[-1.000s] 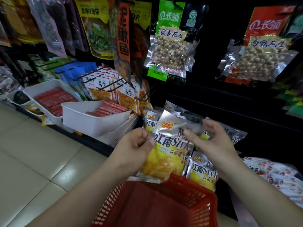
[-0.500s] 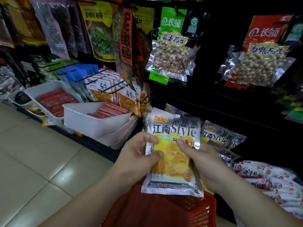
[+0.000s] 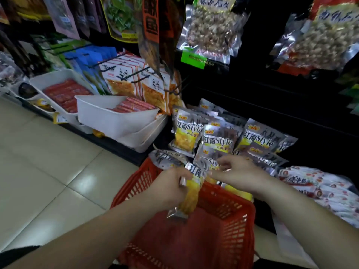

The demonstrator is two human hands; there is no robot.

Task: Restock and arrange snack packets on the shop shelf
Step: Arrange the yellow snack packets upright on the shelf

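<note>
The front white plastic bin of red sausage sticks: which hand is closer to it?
Left. The left hand, gripping a silver-yellow snack packet, is below-right of the white plastic bin; the right hand is farther right.

Basket (image 3: 223, 206) before the shelf, snack packets (image 3: 219, 140) behind it; trays (image 3: 108, 117) left; hanging bags (image 3: 209, 30) above

The dark shop shelf (image 3: 291, 115) runs low from far left to near right. At its middle lie silver-and-yellow foil snack packets (image 3: 217, 140), overlapping and propped up in a loose heap. To their left sit white plastic tubs (image 3: 108, 117) holding red sausage sticks (image 3: 132, 106). At the near right lie white-and-red wrapped packets (image 3: 320, 185). Below is a pale glossy tiled floor (image 3: 48, 162).
</note>
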